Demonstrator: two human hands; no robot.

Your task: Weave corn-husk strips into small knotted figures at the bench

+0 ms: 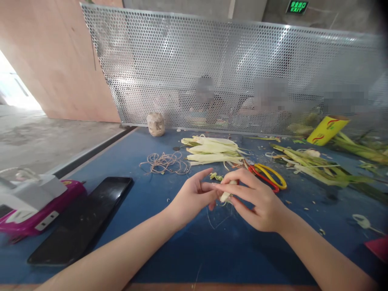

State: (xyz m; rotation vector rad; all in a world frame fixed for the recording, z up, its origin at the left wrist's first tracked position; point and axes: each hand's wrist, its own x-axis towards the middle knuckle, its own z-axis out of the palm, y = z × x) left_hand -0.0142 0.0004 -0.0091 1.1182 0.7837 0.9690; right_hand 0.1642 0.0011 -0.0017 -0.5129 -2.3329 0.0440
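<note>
My left hand (194, 192) and my right hand (254, 198) meet over the blue table (182, 242), fingertips together. Between them is a small pale stalk piece (226, 196), pinched by my right fingers while my left fingers touch its end. Thin pale fibres (216, 220) trail from it onto the table. Just beyond my hands lie red and yellow scissors (268, 176) and a pile of pale green husk strips (212, 151).
A black phone (81, 218) and a magenta and white device (33, 206) lie at the left. A tangle of string (165, 163) lies near the husks. Green stalks (315, 165), a yellow container (327, 130) and a perforated metal screen (230, 72) stand beyond, with other people behind it.
</note>
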